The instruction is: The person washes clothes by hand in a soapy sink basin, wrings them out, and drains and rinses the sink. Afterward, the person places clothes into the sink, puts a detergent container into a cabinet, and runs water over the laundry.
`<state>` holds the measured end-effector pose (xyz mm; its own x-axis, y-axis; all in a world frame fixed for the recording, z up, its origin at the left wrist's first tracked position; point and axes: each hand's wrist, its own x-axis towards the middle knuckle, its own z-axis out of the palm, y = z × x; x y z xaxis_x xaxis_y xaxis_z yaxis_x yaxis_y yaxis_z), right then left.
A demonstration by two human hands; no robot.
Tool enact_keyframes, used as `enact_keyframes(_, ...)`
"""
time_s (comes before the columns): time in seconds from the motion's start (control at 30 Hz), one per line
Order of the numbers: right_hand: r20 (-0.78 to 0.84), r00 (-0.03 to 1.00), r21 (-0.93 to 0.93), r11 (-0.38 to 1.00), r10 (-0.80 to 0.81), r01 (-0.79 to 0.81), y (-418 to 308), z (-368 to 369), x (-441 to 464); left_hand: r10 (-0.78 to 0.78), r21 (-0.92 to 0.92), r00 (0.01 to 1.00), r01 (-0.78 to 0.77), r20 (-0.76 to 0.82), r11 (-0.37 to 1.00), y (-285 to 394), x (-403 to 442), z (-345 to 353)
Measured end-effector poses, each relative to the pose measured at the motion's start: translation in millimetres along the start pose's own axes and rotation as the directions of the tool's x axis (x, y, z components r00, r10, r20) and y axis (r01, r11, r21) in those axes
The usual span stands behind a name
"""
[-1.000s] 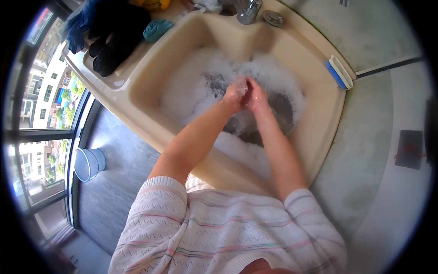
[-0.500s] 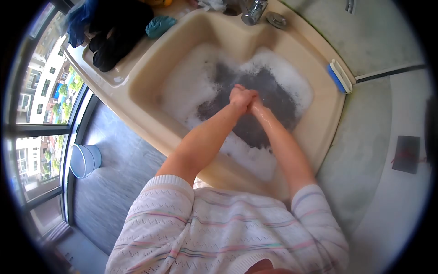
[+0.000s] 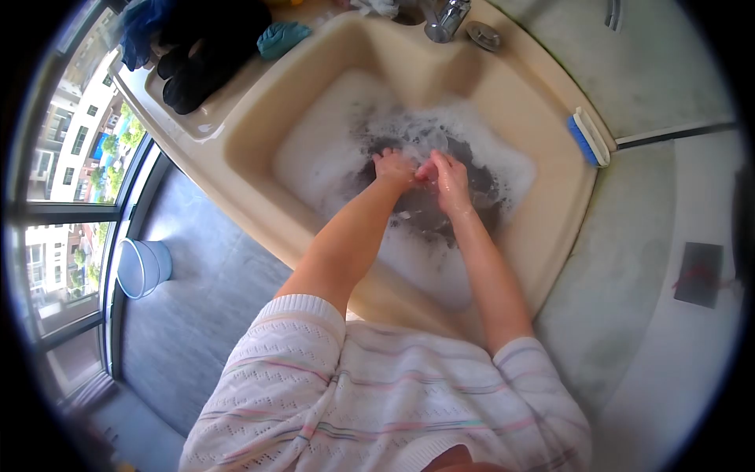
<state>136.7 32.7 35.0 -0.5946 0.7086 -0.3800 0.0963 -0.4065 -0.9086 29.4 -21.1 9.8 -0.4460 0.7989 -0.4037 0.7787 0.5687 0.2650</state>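
Note:
Both my hands are at the surface of the grey, foamy water [image 3: 440,212] in a beige sink [image 3: 255,145]. My left hand [image 3: 395,167] is open, its fingers spread over the dark patch between the suds. Just to its right is my right hand [image 3: 449,179], palm turned toward the left hand, fingers stretched and slightly bent. Nothing shows in either hand. White suds [image 3: 314,149] ring the dark water, and whatever lies below the surface is hidden.
A chrome faucet [image 3: 447,21] and a round metal piece [image 3: 483,35] sit on the back rim. A blue-bristled brush [image 3: 588,138] rests on the right edge. Dark clothes [image 3: 208,55] and a teal cloth [image 3: 282,39] lie upper left. A light-blue bucket [image 3: 144,267] stands on the floor.
My hands were clasped together over the water and have come apart. The left fingers have spread, the right hand has turned upward, and the water and suds are stirred.

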Motion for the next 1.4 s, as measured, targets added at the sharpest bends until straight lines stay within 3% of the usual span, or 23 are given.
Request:
enact_keyframes(0.1,0.254,0.934,-0.25,0.916,-0.251,0.314,-31,54,-43,0.071,0.073,0.997,-0.071,-0.003,0.995,-4,-2,2)
enact_keyframes(0.17,0.43,0.808,-0.17,0.843,-0.402,0.51,-38,84,-84,0.103,0.082,0.994,-0.105,0.021,0.991,-3,4,-1)
enact_keyframes(0.27,0.47,0.595,-0.103,0.629,-0.652,0.77,-20,99,-92,0.162,0.195,0.984,-0.145,-0.078,0.97,0,1,11)
enact_keyframes(0.3,0.484,0.626,-0.258,0.583,-0.611,0.77,-12,87,-78,0.192,0.251,0.972,-0.153,-0.138,0.956,5,-1,14)
enact_keyframes(0.4,0.469,0.742,-0.639,0.396,-0.48,0.66,27,21,6,0.34,0.254,0.939,-0.339,0.043,0.906,19,-5,14)
enact_keyframes(0.47,0.399,0.844,-0.762,0.383,-0.357,0.522,34,6,15,0.507,0.236,0.86,-0.483,-0.052,0.843,14,11,52)
enact_keyframes(0.57,0.378,0.784,-0.666,0.444,-0.492,0.599,24,31,-25,0.529,0.32,0.824,-0.454,-0.204,0.831,14,-6,40)
enact_keyframes(0.7,0.441,0.678,-0.564,0.406,-0.588,0.719,22,26,-24,0.506,0.325,0.858,-0.456,-0.085,0.829,11,-8,39)
enact_keyframes(0.77,0.363,0.741,-0.748,0.298,-0.564,0.593,36,-22,19,0.538,0.29,0.838,-0.538,0.087,0.791,14,19,72)
enact_keyframes(0.8,0.128,0.928,-0.73,0.6,-0.35,0.327,37,-46,31,0.491,0.375,0.852,-0.522,0.182,0.766,34,-19,5)
enact_keyframes(0.87,-0.166,0.971,-0.847,0.528,-0.17,-0.052,36,-83,45,0.407,0.05,0.911,-0.404,-0.071,0.913,41,-18,-4)
enact_keyframes(0.9,-0.081,0.958,-0.878,0.475,-0.275,0.062,50,-107,50,0.326,-0.134,0.928,-0.351,-0.183,0.927,42,-15,-5)
enact_keyframes(0.93,-0.186,0.951,-0.921,0.38,-0.247,-0.082,56,-110,46,0.229,-0.308,0.913,-0.337,-0.338,0.89,36,-5,7)
enact_keyframes(0.97,-0.293,0.928,-0.934,0.276,-0.232,-0.226,62,-111,42,0.165,-0.386,0.963,-0.237,-0.211,0.892,27,7,17)
enact_keyframes(1.07,-0.441,0.898,-0.378,0.907,0.002,-0.188,96,-71,45,-0.003,-0.629,0.994,0.073,0.112,0.774,0,39,42)
enact_keyframes(1.13,-0.171,0.947,0.108,0.961,0.27,-0.255,49,-27,30,-0.087,-0.836,0.969,0.244,0.232,0.492,-10,57,69)
enact_keyframes(1.17,0.015,0.94,0.335,0.884,0.341,-0.326,31,-11,29,-0.072,-0.915,0.944,0.33,0.322,0.234,-3,46,52)
enact_keyframes(1.23,-0.162,0.951,0.456,0.875,0.263,-0.164,40,-1,47,0.029,-0.839,0.884,0.453,0.467,-0.302,28,8,1)
enact_keyframes(1.27,-0.256,0.94,0.502,0.862,0.225,-0.07,43,2,57,-0.083,-0.952,0.961,0.245,0.263,-0.185,35,27,36)
enact_keyframes(1.3,-0.3,0.937,0.303,0.949,0.182,-0.088,43,-3,66,-0.197,-0.971,0.977,0.032,0.08,-0.239,52,26,56)
enact_keyframes(1.33,-0.333,0.934,0.086,0.99,0.132,-0.109,42,-12,73,-0.206,-0.893,0.907,0.283,0.368,-0.351,66,5,39)
enact_keyframes(1.37,-0.351,0.933,-0.138,0.982,0.076,-0.132,42,-19,77,-0.179,-0.928,0.918,0.321,0.355,-0.191,83,-12,32)
enact_keyframes(1.4,-0.381,0.911,-0.401,0.86,0.156,-0.315,12,-13,65,-0.15,-0.938,0.927,0.345,0.344,-0.023,96,-30,26)
